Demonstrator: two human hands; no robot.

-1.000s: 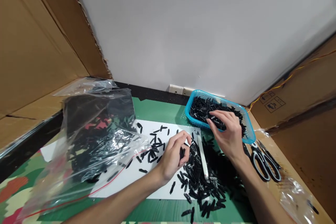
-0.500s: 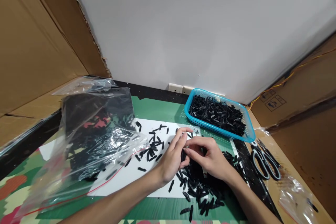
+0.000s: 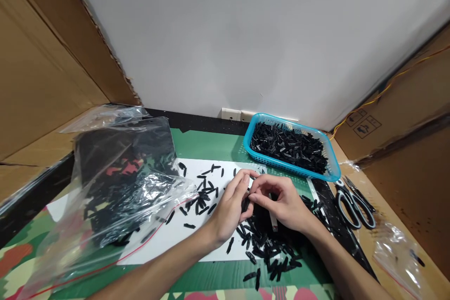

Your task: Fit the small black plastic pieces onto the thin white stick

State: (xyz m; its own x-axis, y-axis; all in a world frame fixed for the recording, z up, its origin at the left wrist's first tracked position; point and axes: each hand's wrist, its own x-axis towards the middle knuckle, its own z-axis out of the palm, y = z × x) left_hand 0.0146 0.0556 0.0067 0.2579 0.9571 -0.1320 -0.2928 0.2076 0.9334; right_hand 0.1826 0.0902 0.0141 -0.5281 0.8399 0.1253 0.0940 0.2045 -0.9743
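My left hand (image 3: 230,206) is curled, its fingers closed around small black plastic pieces that show partly between thumb and palm. Against it, my right hand (image 3: 281,199) pinches with thumb and index finger at the left fingertips; what lies in that pinch is mostly hidden. Below both hands spreads a heap of small black strip-like pieces (image 3: 263,243). A pale narrow stick-like thing (image 3: 273,221) shows beneath the right hand. More loose black pieces (image 3: 202,197) lie scattered on a white sheet (image 3: 214,251) left of the hands.
A blue basket (image 3: 247,143) full of black pieces stands at the back right. Grey-handled scissors (image 3: 355,206) lie on cardboard at the right, near a small clear bag (image 3: 397,255). A large zip bag (image 3: 126,183) holding black pieces covers the left side. Cardboard walls (image 3: 45,56) flank the table.
The view has shifted slightly. Both hands stay together over the heap, with the right fingers bent a little differently at the left fingertips.
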